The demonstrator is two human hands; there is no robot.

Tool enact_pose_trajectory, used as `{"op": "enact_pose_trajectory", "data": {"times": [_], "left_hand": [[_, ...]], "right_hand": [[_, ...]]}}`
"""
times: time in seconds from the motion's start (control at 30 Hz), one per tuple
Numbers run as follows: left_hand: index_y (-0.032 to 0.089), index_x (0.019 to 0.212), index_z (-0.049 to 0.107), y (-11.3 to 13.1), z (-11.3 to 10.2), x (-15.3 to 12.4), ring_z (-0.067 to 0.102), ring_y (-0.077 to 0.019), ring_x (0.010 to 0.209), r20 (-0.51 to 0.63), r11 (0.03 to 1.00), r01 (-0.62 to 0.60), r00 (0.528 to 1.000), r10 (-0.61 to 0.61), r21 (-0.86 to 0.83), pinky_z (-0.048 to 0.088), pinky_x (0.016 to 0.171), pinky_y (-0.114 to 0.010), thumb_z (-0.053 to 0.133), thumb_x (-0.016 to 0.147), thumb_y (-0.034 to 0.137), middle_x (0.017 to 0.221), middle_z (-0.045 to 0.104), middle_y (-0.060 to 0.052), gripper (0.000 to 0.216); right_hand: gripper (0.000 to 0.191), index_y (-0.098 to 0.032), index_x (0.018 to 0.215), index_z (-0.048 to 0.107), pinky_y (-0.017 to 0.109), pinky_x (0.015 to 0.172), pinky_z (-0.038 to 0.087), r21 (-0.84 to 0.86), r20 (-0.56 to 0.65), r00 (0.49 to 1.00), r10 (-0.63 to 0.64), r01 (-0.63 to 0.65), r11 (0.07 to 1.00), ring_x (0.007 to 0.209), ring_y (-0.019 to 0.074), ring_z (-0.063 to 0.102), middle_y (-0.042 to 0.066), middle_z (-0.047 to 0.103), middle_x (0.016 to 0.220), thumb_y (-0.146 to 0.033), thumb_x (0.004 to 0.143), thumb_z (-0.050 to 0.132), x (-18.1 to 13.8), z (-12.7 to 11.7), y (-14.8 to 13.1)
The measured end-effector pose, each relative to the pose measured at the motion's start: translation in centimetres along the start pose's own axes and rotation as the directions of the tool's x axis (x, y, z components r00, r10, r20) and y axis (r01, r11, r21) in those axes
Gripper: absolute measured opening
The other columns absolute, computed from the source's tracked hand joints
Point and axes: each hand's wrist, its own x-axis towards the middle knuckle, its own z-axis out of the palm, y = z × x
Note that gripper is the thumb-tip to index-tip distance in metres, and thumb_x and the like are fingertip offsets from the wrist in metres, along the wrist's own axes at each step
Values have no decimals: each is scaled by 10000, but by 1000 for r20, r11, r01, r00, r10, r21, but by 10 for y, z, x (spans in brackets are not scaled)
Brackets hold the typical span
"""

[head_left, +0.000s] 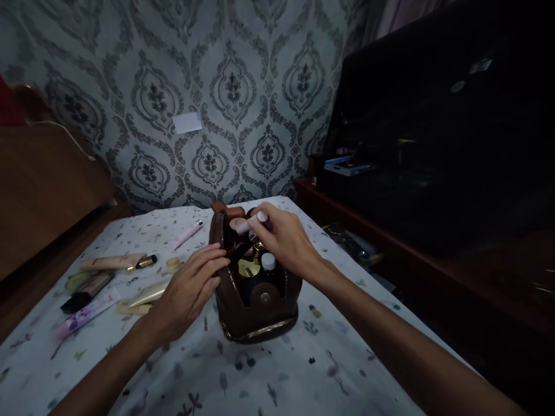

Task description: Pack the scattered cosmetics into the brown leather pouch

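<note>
A dark brown zippered makeup bag (260,318) stands unzipped on the bed. My left hand (191,289) holds its left rim, fingertips over the edge and thumb against the outer wall. Above the opening, my right hand (284,234) pinches a slim white tube (248,225) between thumb and fingers; part of it is hidden by the hand. Inside the bag are a white-capped bottle (268,262), a shiny gold piece (249,267) and a gold-ringed item (259,247). Other contents are too dark to make out.
Left of the bag lie a pink tube (185,234), a beige tube (111,263), a gold-and-black item (142,263), a small yellowish jar (173,264), a purple-patterned tube (89,312) and a dark case (88,292). Dark furniture (416,248) borders the right; a wooden board (47,190) stands left.
</note>
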Motion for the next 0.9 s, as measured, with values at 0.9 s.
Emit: {"op": "enact_pose_trajectory", "data": {"times": [0.9], "left_hand": [[236, 1337, 530, 3, 1, 1, 397, -208, 1444, 13, 999, 11, 1000, -10, -40, 398, 1186, -398, 379, 1036, 202, 1456, 532, -79, 338]], "right_hand": [[329, -171, 1187, 665, 223, 791, 460, -258, 446, 868, 218, -109, 960, 1093, 223, 674, 121, 737, 1134, -101, 885, 558, 78, 71, 0]]}}
